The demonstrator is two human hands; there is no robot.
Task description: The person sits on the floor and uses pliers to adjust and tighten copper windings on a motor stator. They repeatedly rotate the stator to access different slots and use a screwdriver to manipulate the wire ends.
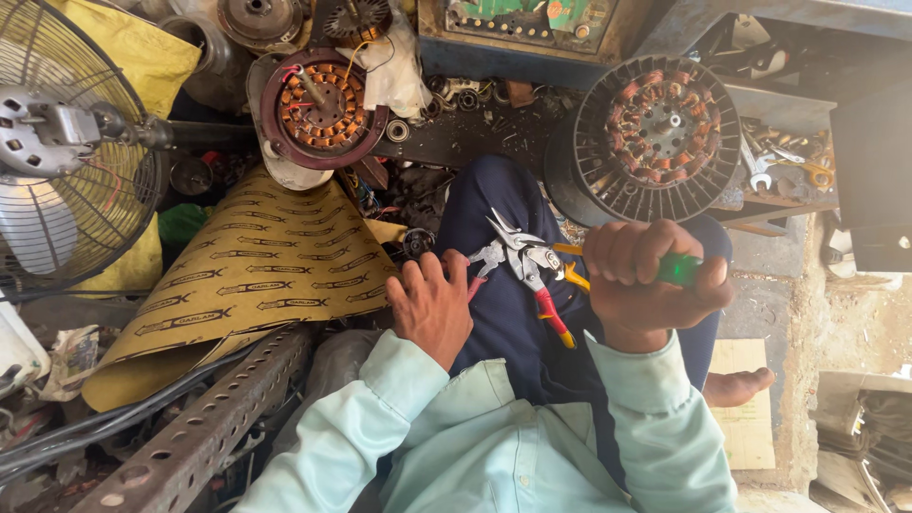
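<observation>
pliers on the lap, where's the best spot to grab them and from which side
Judging by their pose, take the pliers by the red and yellow handles, which lie free on the dark trousers and point toward the body. Come from the near side: the left hand covers the jaw end and the right hand crowds the far side.

We note our left hand (432, 306) resting flat, fingers spread, on the thigh; our right hand (646, 275) in a closed-fist grip, both sleeves extended.
</observation>
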